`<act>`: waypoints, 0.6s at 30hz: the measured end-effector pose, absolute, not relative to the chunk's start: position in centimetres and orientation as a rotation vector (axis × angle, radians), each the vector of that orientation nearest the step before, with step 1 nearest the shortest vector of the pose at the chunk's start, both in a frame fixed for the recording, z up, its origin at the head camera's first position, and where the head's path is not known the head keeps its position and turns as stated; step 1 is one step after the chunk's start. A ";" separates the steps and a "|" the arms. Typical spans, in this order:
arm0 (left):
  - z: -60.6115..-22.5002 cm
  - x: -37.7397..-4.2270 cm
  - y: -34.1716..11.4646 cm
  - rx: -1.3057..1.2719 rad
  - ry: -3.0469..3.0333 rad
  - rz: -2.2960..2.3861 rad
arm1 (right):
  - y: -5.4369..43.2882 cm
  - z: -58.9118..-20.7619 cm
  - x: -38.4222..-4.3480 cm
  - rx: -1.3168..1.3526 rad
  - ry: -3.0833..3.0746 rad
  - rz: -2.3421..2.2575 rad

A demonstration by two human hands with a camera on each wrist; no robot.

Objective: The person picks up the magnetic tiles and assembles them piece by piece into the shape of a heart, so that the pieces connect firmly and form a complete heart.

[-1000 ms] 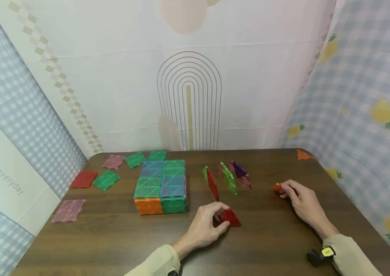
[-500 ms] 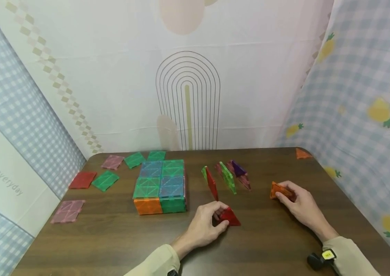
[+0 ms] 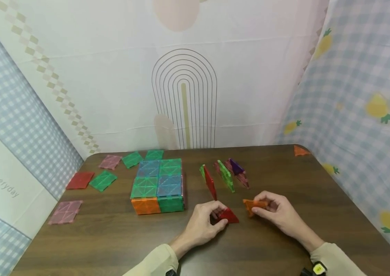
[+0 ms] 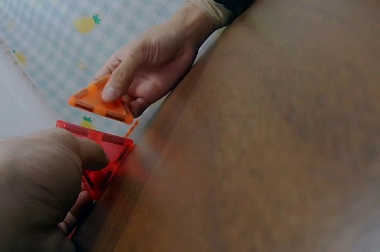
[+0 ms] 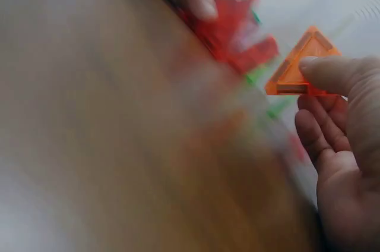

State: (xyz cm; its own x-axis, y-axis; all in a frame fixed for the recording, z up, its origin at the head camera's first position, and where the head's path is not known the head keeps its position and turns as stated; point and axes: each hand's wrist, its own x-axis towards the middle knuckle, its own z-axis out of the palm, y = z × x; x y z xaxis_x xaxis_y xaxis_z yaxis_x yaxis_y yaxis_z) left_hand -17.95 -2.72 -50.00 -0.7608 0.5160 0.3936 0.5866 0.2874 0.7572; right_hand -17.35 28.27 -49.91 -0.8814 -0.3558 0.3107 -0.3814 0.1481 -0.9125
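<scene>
At the front middle of the head view my left hand (image 3: 200, 225) pinches a red triangular magnetic tile (image 3: 230, 216), tilted over the table. Just to its right, my right hand (image 3: 279, 211) grips an orange triangular magnetic tile (image 3: 249, 204) between thumb and fingers. The left wrist view puts the orange tile (image 4: 89, 98) right above the red tile (image 4: 116, 145), with the left thumb across the red one. In the right wrist view the orange tile (image 5: 314, 44) stands point up under the right thumb, and the red tile (image 5: 228, 23) is blurred.
On the brown table (image 3: 112, 245), a block of square tiles (image 3: 158, 186) stands left of the hands. Behind them, upright red (image 3: 210, 182), green (image 3: 225, 175) and purple (image 3: 236, 167) tiles lean. Several flat squares lie far left; an orange triangle (image 3: 301, 150) lies back right.
My right hand has moved left with the orange tile, from the right side to close beside the red one, turning the tile's face into view. The left hand stays almost in place.
</scene>
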 end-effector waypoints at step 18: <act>-49.7 -17.9 -2.7 -1.048 -2.498 -1.507 | 25.3 -49.5 -16.5 0.869 -2.388 1.939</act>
